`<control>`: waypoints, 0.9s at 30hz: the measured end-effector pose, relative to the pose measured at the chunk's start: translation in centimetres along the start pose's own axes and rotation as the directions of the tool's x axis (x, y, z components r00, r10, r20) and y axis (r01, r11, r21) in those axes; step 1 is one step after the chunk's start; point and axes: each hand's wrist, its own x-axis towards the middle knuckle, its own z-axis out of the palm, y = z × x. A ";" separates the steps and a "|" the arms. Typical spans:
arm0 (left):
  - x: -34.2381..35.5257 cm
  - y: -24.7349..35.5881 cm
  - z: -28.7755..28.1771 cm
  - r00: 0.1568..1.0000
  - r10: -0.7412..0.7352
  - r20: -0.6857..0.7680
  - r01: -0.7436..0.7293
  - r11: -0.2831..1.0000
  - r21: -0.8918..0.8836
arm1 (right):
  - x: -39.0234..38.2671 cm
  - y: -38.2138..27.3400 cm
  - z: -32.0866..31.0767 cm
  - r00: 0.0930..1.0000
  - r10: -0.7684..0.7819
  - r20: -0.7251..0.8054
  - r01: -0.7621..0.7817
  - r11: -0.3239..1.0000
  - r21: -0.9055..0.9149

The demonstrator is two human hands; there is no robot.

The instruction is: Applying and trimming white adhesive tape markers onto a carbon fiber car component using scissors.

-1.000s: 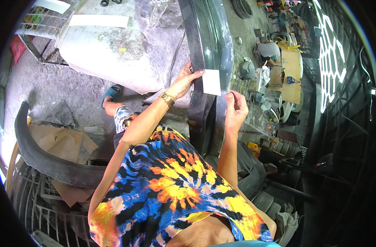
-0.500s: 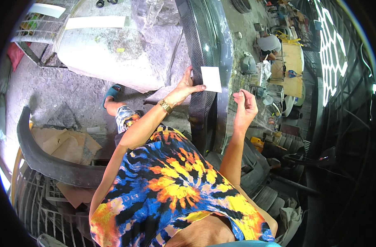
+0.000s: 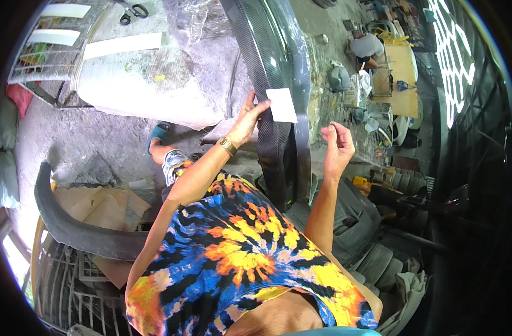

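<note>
A long, dark part with a carbon-fibre weave (image 3: 275, 147) stands in front of me, running from the top of the view down toward my shirt. Against its face lies a white rectangular sheet (image 3: 282, 106). My left hand (image 3: 247, 119) is closed around the part's left edge, the thumb pressed at the sheet's left side and the fingers partly hidden. To the right of the part my right hand (image 3: 338, 145) is raised, apart from it, with thumb and fingertips pinched together. Whatever may be between those fingertips is too small to make out.
White strips (image 3: 122, 46) and black scissors (image 3: 134, 13) lie on a covered surface at upper left. A curved dark trim piece (image 3: 90, 232) is at lower left, near cardboard (image 3: 107, 204). At upper right, another person (image 3: 368, 46) bends beside a wooden table (image 3: 401, 70).
My left thumb has moved up along the sheet's left edge. My right hand stays raised and pinched, barely shifted. The whole view has tilted slightly, bringing the scissors more into sight.
</note>
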 end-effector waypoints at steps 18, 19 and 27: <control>-4.1 2.7 -1.6 0.983 -0.132 0.128 0.029 0.800 0.599 | -2.9 4.3 -2.5 0.978 0.165 -0.127 -0.149 0.981 0.125; -5.0 3.6 -2.4 0.982 -0.145 0.122 0.037 0.777 0.628 | -3.2 3.2 -2.3 0.976 0.182 -0.120 -0.165 0.977 0.137; -12.6 13.2 -11.8 0.924 0.068 -0.377 0.288 0.526 0.800 | -9.0 0.0 -2.4 0.945 0.189 0.268 -0.254 0.939 0.234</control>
